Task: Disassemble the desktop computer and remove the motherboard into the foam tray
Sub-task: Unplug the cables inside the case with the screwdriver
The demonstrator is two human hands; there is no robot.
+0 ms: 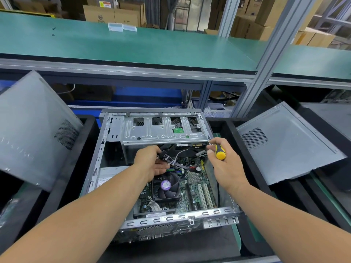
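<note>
Your case (114,130) is already open, but the motherboard (191,186) sits inside it, fan (165,186) attached. Your left hand (152,164) grips a cable bundle (171,162), seemingly unplugging it; your right hand (224,168) is curled around a screwdriver (220,152).

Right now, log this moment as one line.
left hand: grips black cable bundle | right hand: holds yellow-black screwdriver | green motherboard: inside open grey metal case
</note>
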